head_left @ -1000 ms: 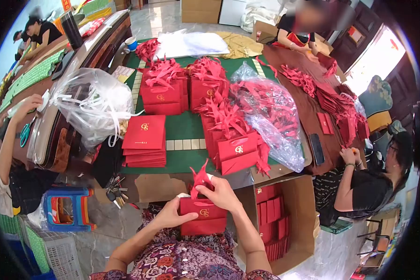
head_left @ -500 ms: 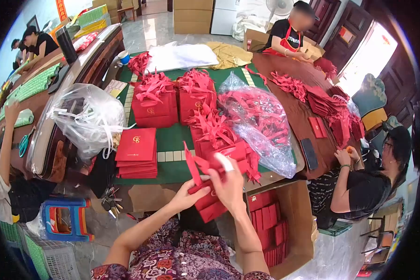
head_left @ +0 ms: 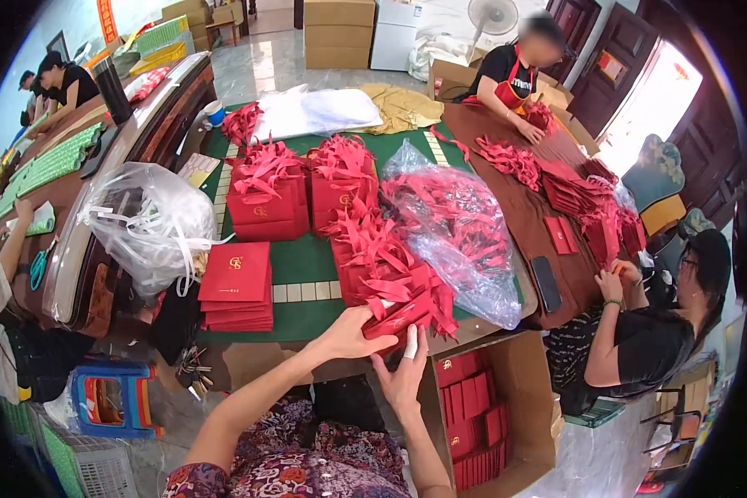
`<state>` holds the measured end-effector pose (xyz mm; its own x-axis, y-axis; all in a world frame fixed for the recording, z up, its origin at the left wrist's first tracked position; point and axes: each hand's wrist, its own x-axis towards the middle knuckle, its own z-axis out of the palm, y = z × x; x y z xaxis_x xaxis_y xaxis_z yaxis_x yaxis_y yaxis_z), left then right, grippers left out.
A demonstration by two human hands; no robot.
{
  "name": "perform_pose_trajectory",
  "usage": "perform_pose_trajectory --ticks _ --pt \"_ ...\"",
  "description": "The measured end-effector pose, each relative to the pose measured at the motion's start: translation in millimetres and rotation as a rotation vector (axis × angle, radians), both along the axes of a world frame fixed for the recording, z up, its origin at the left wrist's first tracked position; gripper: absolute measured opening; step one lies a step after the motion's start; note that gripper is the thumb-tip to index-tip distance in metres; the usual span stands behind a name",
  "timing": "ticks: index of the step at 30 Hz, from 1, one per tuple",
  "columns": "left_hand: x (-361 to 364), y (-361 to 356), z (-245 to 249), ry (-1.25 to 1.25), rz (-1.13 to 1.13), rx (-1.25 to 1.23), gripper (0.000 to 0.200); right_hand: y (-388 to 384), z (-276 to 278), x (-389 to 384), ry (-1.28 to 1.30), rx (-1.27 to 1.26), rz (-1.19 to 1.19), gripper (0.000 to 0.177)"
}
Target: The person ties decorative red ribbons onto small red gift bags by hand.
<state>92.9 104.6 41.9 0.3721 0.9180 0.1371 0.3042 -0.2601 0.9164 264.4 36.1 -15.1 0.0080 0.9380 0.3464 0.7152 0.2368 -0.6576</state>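
Note:
My left hand point(head_left: 352, 334) is closed on a red gift bag point(head_left: 406, 314) at the near end of a row of red bags with ribbon handles point(head_left: 369, 249). Its thumb lies along the near edge of the bag. My right hand point(head_left: 402, 378) touches that same edge with its fingertips, thumb held apart. One of its fingers wears a white wrap point(head_left: 411, 340). To the left lies a flat stack of red bags point(head_left: 236, 286) with gold lettering. Two upright groups of ribboned bags, a left one point(head_left: 265, 203) and a right one point(head_left: 340, 191), stand farther back.
Right of the row lies a clear plastic sack point(head_left: 465, 241) of red ribboned pieces. An open carton point(head_left: 514, 415) of red bags stands below the table edge. A white plastic bag point(head_left: 153, 224) sits left. Co-workers sit at right point(head_left: 656, 332) and far right point(head_left: 519, 83).
Both hands have moved forward with the red bag, from in front of the table edge to the near end of the row. The far co-worker's hands have shifted onto red pieces.

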Motion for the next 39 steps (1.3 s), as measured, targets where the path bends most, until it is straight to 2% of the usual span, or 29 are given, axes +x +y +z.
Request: perform_pose_trajectory --ticks 3,5,6,7,9,10,12,13,15,17,18,19,23,25,26,27,29,31,32,35,39 --pt "-3.1 9.8 -5.2 -0.064 -0.093 0.029 0.055 -3.4 5.8 -6.0 -0.001 -0.032 -0.021 0.107" --pt "-0.6 17.3 -11.4 -0.083 -0.118 -0.009 0.058 -2.1 1.4 -10.9 0.009 -0.001 -0.056 0.107" --pt "0.4 15.6 -15.0 -0.083 -0.119 -0.11 0.055 -0.9 -1.5 -12.2 0.019 0.029 -0.09 0.107" --pt "2.1 12.9 -0.4 -0.083 -0.121 -0.111 0.055 1.8 -4.7 -12.7 0.019 0.028 -0.093 0.107" --pt "4.1 10.3 22.8 0.095 -0.018 -0.246 0.051 6.9 -9.1 -14.1 0.026 0.15 -0.052 0.102" --pt "4.5 13.6 18.9 0.095 -0.022 -0.249 0.051 7.6 -7.4 -14.5 0.025 0.147 -0.056 0.102" --pt "6.2 21.1 15.2 -0.065 0.062 0.281 0.045 8.1 -3.1 -13.4 -0.074 0.062 -0.032 0.101" --pt "-2.0 21.7 20.3 0.1 0.042 0.091 0.044 8.4 -3.7 -13.5 -0.077 0.059 -0.042 0.101" --pt "-11.3 38.2 -3.9 0.108 0.088 0.017 0.049 9.0 -5.9 -16.2 -0.124 0.041 -0.047 0.099" --pt "-12.6 41.9 18.6 -0.069 0.198 -0.058 0.056 9.4 -4.3 -20.4 -0.13 0.024 -0.062 0.098" --pt "-18.3 53.9 0.8 -0.277 0.174 -0.102 0.059 10.4 -5.5 -21.9 -0.153 -0.003 -0.073 0.099" --pt "-24.5 58.5 9.7 -0.308 0.185 -0.184 0.06 12.3 -5.7 -23.4 -0.176 -0.027 -0.083 0.1" --pt "-39.2 54.6 0.9 -0.301 0.308 -0.063 0.059 25.7 -4.6 -27.4 -0.162 -0.012 -0.107 0.098" --pt "-36.9 41.1 -11.4 -0.323 0.558 0.126 0.05 31.3 -5.6 -30.7 -0.172 -0.007 -0.124 0.099" --pt "-32.7 35.6 -22.9 -0.399 0.669 0.133 0.045 33.4 -6.6 -31.9 -0.182 0.001 -0.141 0.099" --pt "-31.9 24.7 -27.9 -0.397 0.666 0.129 0.045 34.7 -8.0 -32.4 -0.181 -0.004 -0.144 0.099" --pt "-30.2 -0.3 -34.5 -0.146 0.602 0.229 0.04 35.4 -10.7 -31.5 -0.165 0.009 -0.138 0.102" --pt "-12.5 -29.8 -30.5 -0.032 0.562 0.293 0.034 32.6 -11.9 -27.2 -0.11 0.026 -0.105 0.103" --pt "-7.0 -42.7 -35.4 0.033 0.494 0.239 0.031 30.5 -12.3 -23.6 -0.055 0.049 -0.067 0.104" --pt "5.8 -54.5 -49.0 0.171 0.337 0.575 0.036 17.4 -12.1 -11.5 0.033 0.029 0.012 0.101" --pt "11.5 -49.7 -64.9 0.288 0.267 0.571 0.044 10.7 -10.5 0.5 -0.09 -0.015 0.01 0.098"
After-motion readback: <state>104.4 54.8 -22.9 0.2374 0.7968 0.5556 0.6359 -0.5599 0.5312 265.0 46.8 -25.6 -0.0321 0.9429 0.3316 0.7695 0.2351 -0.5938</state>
